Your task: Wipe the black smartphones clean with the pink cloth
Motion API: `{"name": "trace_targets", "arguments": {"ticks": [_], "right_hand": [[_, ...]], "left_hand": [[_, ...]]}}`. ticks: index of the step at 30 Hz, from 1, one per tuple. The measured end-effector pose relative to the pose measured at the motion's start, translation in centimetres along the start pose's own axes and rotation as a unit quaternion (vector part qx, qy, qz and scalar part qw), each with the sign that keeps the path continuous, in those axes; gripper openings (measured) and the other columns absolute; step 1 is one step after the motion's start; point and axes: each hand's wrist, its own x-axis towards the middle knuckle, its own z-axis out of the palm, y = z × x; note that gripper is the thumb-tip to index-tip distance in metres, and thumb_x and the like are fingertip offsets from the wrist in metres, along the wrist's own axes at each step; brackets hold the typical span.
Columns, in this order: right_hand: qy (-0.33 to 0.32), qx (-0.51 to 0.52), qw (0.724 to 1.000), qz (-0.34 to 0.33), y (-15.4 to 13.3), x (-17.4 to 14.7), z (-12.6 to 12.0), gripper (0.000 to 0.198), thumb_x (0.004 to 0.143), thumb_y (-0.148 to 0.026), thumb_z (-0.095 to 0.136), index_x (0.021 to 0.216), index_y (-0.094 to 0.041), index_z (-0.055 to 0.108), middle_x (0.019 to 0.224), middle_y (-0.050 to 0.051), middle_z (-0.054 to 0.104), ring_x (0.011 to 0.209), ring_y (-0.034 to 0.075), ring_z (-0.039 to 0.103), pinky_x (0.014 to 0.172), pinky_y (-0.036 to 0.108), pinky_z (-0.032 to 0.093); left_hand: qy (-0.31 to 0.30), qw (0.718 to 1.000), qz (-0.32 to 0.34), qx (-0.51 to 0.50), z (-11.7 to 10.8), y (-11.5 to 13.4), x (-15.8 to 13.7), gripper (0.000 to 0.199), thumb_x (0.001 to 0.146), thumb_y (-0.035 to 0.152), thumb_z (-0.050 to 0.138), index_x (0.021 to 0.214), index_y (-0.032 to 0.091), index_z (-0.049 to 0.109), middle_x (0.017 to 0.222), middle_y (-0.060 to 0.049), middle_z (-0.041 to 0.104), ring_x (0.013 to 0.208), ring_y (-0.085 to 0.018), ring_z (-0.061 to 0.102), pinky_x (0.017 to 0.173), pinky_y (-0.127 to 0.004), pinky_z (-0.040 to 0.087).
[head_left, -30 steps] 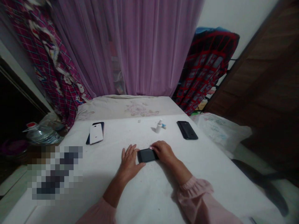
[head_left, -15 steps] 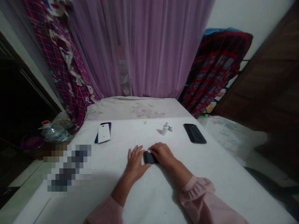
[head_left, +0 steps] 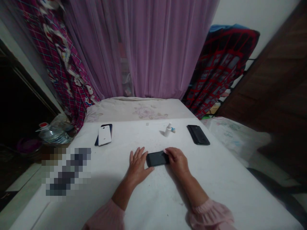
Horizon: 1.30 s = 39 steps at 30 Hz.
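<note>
A black smartphone (head_left: 156,159) lies flat and crosswise on the white sheet, its dark screen facing up. Its left end is steadied by my left hand (head_left: 138,166), thumb at the near corner and index finger at the far one, with the other fingers spread. My right hand (head_left: 178,160) is closed in a pinch over the phone's right end. A small pale pink cloth (head_left: 165,151) peeks out at its fingertips, against the screen's far edge; most of it is hidden by the fingers.
A white spray bottle (head_left: 168,131) stands beyond the phone beside a small blue-and-white item (head_left: 173,130). At left a white phone (head_left: 105,135) rests on a dark blue one. Stacked black phones (head_left: 198,134) lie at right. Purple curtains (head_left: 153,48) hang behind.
My right hand has slid rightward along the phone with the cloth, uncovering most of the screen. My left hand has stayed at the phone's left end. The view has shifted slightly.
</note>
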Motion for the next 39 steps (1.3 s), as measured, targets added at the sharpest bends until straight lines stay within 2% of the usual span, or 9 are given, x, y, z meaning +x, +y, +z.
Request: {"name": "trace_targets", "arguments": {"ticks": [7,11,15,22,26,30,33,35,39], "right_hand": [[-0.104,-0.073,0.988,-0.092,-2.4,-1.5,1.5,0.036,0.094,-0.026,0.044,0.124,-0.019,0.063,0.13,0.01,0.061,0.128,0.029,0.048,0.107,0.051,0.034],[-0.153,-0.056,0.981,-0.101,-4.8,-1.2,1.4,0.039,0.095,-0.027,0.045,0.13,-0.02,0.058,0.136,0.009,0.057,0.134,0.029,0.042,0.11,0.053,0.027],[-0.154,-0.052,0.981,-0.108,-6.4,-1.6,1.3,0.038,0.093,-0.028,0.048,0.13,-0.022,0.059,0.14,0.009,0.053,0.136,0.029,0.038,0.111,0.053,0.027],[-0.124,-0.118,0.979,-0.112,-3.6,-4.0,-0.4,0.036,0.095,-0.034,0.049,0.128,-0.033,0.059,0.15,0.01,0.04,0.14,0.031,0.031,0.107,0.056,0.028],[-0.091,-0.152,0.981,-0.081,-1.2,-4.0,-0.4,0.037,0.096,-0.033,0.043,0.13,-0.03,0.058,0.145,0.008,0.048,0.136,0.031,0.037,0.104,0.055,0.032],[-0.043,-0.092,0.991,-0.088,-0.5,-3.2,0.5,0.037,0.093,-0.024,0.043,0.124,-0.018,0.063,0.128,0.012,0.062,0.12,0.027,0.052,0.098,0.046,0.043],[-0.005,-0.003,0.997,-0.077,-1.0,-2.6,0.9,0.034,0.088,-0.016,0.041,0.105,-0.02,0.071,0.108,0.011,0.07,0.102,0.024,0.061,0.088,0.041,0.05],[-0.001,0.069,0.997,-0.043,-1.6,-2.1,1.0,0.031,0.088,-0.018,0.043,0.096,-0.022,0.072,0.099,0.009,0.072,0.094,0.022,0.064,0.085,0.038,0.052],[0.012,0.176,0.982,0.064,-3.0,-0.9,1.2,0.024,0.089,-0.031,0.048,0.099,-0.021,0.067,0.097,0.007,0.07,0.086,0.02,0.065,0.078,0.033,0.054]], "left_hand": [[0.013,0.999,0.031,-0.002,0.2,-0.7,-0.1,0.058,0.077,0.035,0.07,0.13,0.019,0.051,0.15,-0.013,0.041,0.143,-0.031,0.028,0.117,-0.059,0.012],[0.03,0.999,0.031,-0.007,0.4,-0.6,-0.1,0.056,0.076,0.033,0.071,0.127,0.02,0.053,0.148,-0.012,0.043,0.142,-0.031,0.03,0.117,-0.058,0.013],[0.05,0.998,0.032,-0.011,0.5,-0.5,-0.1,0.051,0.078,0.029,0.069,0.125,0.021,0.054,0.148,-0.012,0.044,0.141,-0.03,0.032,0.117,-0.056,0.014],[0.05,0.998,0.033,-0.017,0.5,-0.5,-0.2,0.053,0.078,0.038,0.071,0.126,0.022,0.053,0.148,-0.012,0.044,0.141,-0.03,0.031,0.117,-0.057,0.014],[0.041,0.998,0.035,-0.019,0.4,-0.5,-0.2,0.054,0.078,0.039,0.069,0.127,0.023,0.052,0.149,-0.011,0.043,0.142,-0.03,0.03,0.117,-0.057,0.012],[0.034,0.999,0.036,-0.019,0.2,-0.5,-0.3,0.054,0.079,0.038,0.068,0.128,0.022,0.051,0.149,-0.011,0.043,0.142,-0.03,0.029,0.118,-0.057,0.011],[0.029,0.999,0.035,-0.02,0.0,-0.4,-0.4,0.055,0.078,0.038,0.068,0.128,0.022,0.051,0.149,-0.011,0.043,0.142,-0.03,0.029,0.118,-0.057,0.011],[0.023,0.999,0.032,-0.023,-0.1,-0.2,-0.4,0.055,0.078,0.038,0.068,0.128,0.022,0.051,0.149,-0.011,0.043,0.142,-0.03,0.029,0.118,-0.057,0.011],[0.01,0.999,0.027,-0.025,-0.4,-0.1,-0.4,0.056,0.078,0.037,0.069,0.129,0.022,0.051,0.15,-0.01,0.041,0.143,-0.03,0.027,0.119,-0.057,0.011]]}}
